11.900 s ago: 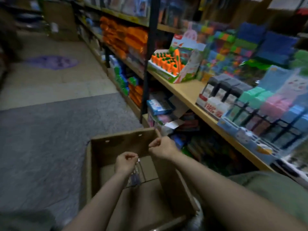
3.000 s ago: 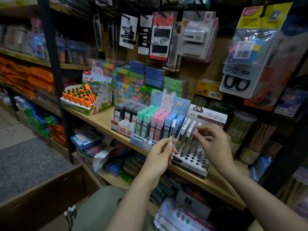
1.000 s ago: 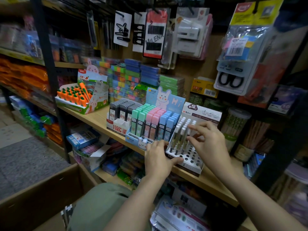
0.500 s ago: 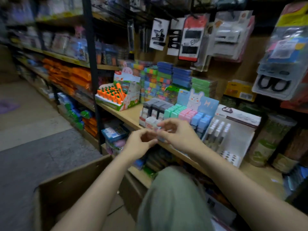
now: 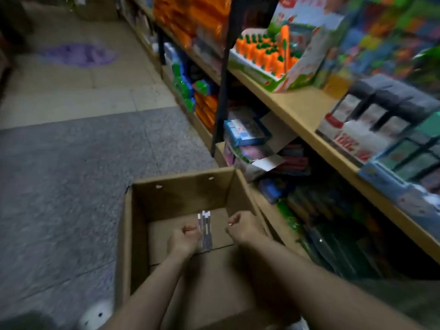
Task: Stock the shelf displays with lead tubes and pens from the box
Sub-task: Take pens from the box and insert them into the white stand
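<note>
An open cardboard box (image 5: 181,194) sits on the floor below me. Inside it, my left hand (image 5: 184,240) is closed around a small bunch of clear pens (image 5: 205,228) with white caps, held upright. My right hand (image 5: 245,226) hovers just to the right of them over the box, fingers curled and pinched, with nothing visible in it. On the wooden shelf (image 5: 295,108) at the right stand the lead tube displays (image 5: 381,122), blurred.
A black shelf upright (image 5: 222,86) rises beside the box. An orange carrot-shaped item display (image 5: 269,53) sits further along the shelf. Lower shelves hold packed stationery (image 5: 247,134). Grey carpet (image 5: 71,175) and tiled floor lie to the left.
I have turned from the shelf displays down to the box. Both hands dropped from in front of the shelf into the box, and my left hand now holds a bunch of pens.
</note>
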A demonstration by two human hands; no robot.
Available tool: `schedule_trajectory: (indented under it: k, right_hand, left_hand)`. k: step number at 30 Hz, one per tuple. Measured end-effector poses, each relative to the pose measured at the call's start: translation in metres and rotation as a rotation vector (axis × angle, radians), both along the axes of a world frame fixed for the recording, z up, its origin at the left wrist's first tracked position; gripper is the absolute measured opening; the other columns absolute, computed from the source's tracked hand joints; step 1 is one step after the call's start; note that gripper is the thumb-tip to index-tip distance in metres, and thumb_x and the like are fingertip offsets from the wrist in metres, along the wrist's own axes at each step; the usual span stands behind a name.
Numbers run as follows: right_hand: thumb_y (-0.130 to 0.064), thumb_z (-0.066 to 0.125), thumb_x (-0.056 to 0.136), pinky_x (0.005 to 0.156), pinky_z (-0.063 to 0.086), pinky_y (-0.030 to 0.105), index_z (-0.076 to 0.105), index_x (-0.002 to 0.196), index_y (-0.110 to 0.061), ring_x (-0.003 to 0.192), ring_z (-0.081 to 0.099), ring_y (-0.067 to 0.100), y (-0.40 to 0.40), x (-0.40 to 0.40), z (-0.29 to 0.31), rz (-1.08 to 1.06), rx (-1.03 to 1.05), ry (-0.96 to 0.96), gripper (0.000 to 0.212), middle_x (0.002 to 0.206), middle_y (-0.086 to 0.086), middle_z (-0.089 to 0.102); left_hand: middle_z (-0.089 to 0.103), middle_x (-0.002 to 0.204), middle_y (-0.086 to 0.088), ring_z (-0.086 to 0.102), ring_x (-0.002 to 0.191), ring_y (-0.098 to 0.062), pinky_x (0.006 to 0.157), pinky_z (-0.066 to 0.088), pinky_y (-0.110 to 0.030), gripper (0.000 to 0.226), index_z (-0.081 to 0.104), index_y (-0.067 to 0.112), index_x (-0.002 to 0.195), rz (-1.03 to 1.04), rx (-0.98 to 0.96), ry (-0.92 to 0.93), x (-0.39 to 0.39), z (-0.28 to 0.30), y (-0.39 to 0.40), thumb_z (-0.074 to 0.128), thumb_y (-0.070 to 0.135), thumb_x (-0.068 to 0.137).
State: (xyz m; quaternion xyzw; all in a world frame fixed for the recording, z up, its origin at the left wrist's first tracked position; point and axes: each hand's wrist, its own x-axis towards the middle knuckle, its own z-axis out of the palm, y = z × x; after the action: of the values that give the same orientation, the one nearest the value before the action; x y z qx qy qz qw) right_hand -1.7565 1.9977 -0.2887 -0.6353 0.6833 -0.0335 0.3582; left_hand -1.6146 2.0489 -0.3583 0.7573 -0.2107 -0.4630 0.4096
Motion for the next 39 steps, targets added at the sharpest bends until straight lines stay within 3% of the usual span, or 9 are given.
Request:
schedule_trajectory:
  k: [2,5,8,12,17,26,30,34,39]
  right_hand:
    - [-0.018,0.061,0.087,0.081,0.045,0.020,0.067,0.111,-0.017,0.111,0.062,0.024,-0.006,-0.001,-0.034,-0.021,0.051,0.061,0.025,0.118,0.008,0.067]
    - [-0.018,0.056,0.093,0.100,0.042,0.028,0.049,0.135,-0.015,0.124,0.052,0.026,-0.011,0.000,-0.080,0.046,0.088,0.121,0.044,0.134,0.010,0.055]
    - [-0.018,0.051,0.095,0.114,0.031,0.035,0.027,0.149,-0.018,0.138,0.034,0.027,-0.006,0.008,-0.115,0.074,0.123,0.185,0.059,0.150,0.010,0.032]
    - [-0.019,0.045,0.095,0.118,0.019,0.036,0.012,0.154,-0.022,0.148,0.015,0.025,-0.001,0.025,-0.146,0.070,0.083,0.237,0.067,0.162,0.009,0.009]
    - [-0.019,0.051,0.094,0.107,0.033,0.031,0.027,0.147,-0.026,0.134,0.035,0.017,-0.008,0.037,-0.155,-0.017,-0.090,0.205,0.059,0.150,-0.002,0.030]
    - [-0.001,0.050,0.093,0.089,0.046,0.021,0.046,0.140,-0.015,0.113,0.058,0.016,-0.034,0.039,-0.167,-0.134,-0.023,0.066,0.049,0.127,0.004,0.059]
    - [-0.010,0.061,0.091,0.082,0.047,0.019,0.056,0.131,-0.010,0.105,0.065,0.018,-0.041,0.049,-0.171,-0.235,-0.010,-0.060,0.041,0.117,0.007,0.068]
    - [-0.015,0.072,0.084,0.068,0.042,0.019,0.068,0.110,-0.010,0.085,0.067,0.014,-0.044,0.054,-0.173,-0.394,0.003,-0.173,0.026,0.096,0.004,0.075]
    - [-0.018,0.071,0.086,0.065,0.042,0.021,0.076,0.093,-0.012,0.072,0.063,0.013,-0.047,0.053,-0.178,-0.485,0.050,-0.230,0.011,0.083,0.004,0.074]
  left_hand:
    - [0.070,0.098,-0.014,0.064,0.094,-0.033,0.090,0.053,-0.036,0.015,0.059,0.022,0.078,0.005,0.074,-0.015,0.004,-0.031,-0.006,0.061,0.008,0.085]
    - [0.064,0.084,-0.002,0.059,0.085,-0.021,0.080,0.047,-0.027,0.017,0.061,0.013,0.100,-0.069,0.143,-0.090,0.005,-0.067,-0.019,0.063,0.007,0.085]
    - [0.064,0.106,-0.001,0.060,0.103,-0.020,0.093,0.048,-0.029,0.039,0.058,0.011,0.119,-0.187,0.152,-0.154,0.004,-0.093,-0.032,0.072,0.012,0.083]
    - [0.062,0.120,-0.003,0.057,0.112,-0.019,0.100,0.044,-0.029,0.041,0.060,0.013,0.120,-0.287,0.071,-0.290,0.007,-0.112,-0.045,0.073,0.012,0.081]
    - [0.065,0.115,-0.004,0.059,0.104,-0.016,0.085,0.045,-0.020,0.041,0.060,0.010,0.120,-0.247,0.033,-0.292,0.012,-0.123,-0.052,0.074,0.008,0.081]
    - [0.066,0.107,-0.005,0.063,0.095,-0.019,0.081,0.049,-0.022,0.047,0.060,0.010,0.119,-0.185,0.041,-0.280,0.007,-0.124,-0.068,0.080,0.009,0.075]
    - [0.068,0.104,0.001,0.062,0.087,-0.010,0.069,0.043,-0.008,0.042,0.061,0.014,0.117,-0.156,0.047,-0.291,-0.001,-0.124,-0.074,0.076,0.011,0.078]
    - [0.064,0.120,-0.004,0.061,0.106,-0.016,0.090,0.050,-0.026,0.043,0.057,0.011,0.129,-0.169,0.057,-0.347,-0.011,-0.123,-0.076,0.065,0.012,0.087]
    - [0.060,0.123,-0.006,0.059,0.107,-0.019,0.092,0.048,-0.029,0.039,0.056,0.012,0.132,-0.236,0.043,-0.364,-0.018,-0.122,-0.073,0.059,0.020,0.094]
